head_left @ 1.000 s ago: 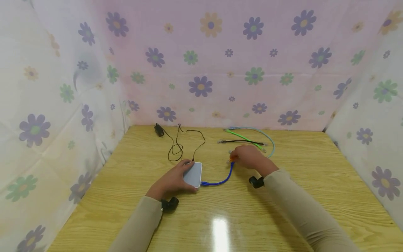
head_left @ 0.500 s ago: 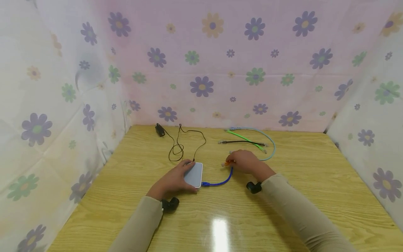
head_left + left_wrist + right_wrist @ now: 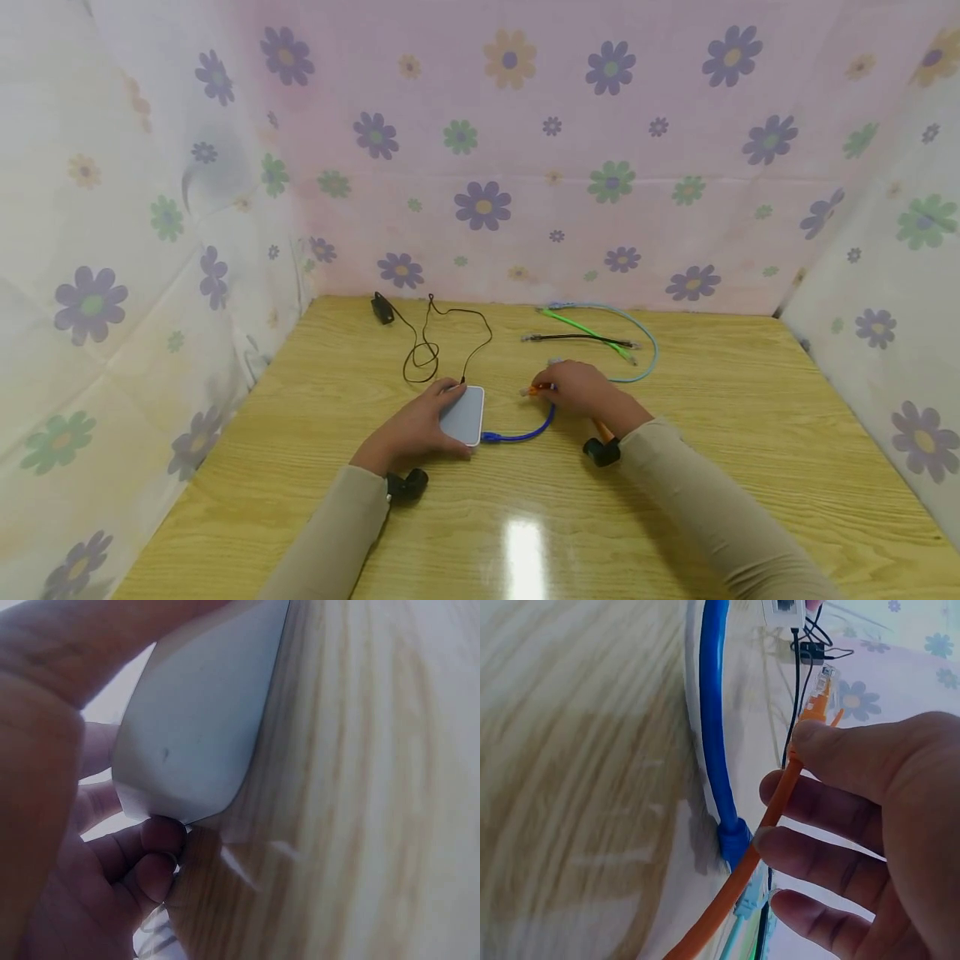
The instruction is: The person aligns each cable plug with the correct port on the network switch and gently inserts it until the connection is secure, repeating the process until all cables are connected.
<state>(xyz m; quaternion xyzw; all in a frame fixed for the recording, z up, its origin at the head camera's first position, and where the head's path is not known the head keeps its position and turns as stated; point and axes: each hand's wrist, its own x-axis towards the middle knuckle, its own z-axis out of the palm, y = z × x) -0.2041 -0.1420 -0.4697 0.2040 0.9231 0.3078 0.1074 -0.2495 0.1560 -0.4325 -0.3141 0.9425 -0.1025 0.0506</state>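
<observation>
My left hand (image 3: pixel 405 429) grips a small white network switch (image 3: pixel 463 415) by its sides, thumb at the near edge and fingers at the far edge. A blue network cable (image 3: pixel 525 437) is plugged into the switch's right side. Over the blue cable's other end, my right hand (image 3: pixel 588 390) pinches an orange network cable (image 3: pixel 780 796) just behind its boot. The clear plug (image 3: pixel 826 675) of the orange cable sticks out past the thumb, apart from the switch. In the right wrist view, a port (image 3: pixel 786 606) on the switch faces this plug.
A black power adapter (image 3: pixel 382 309) lies back left, its thin black cord (image 3: pixel 425 342) looping to the switch's far side. Behind my right hand lie a green cable (image 3: pixel 573 322), a short black cable (image 3: pixel 573 337) and a light blue cable (image 3: pixel 651 337). Floral cloth (image 3: pixel 480 150) surrounds the table.
My right hand has moved a little left with the orange cable. Its plug now shows further out, nearer the switch. The left hand still holds the switch in place.
</observation>
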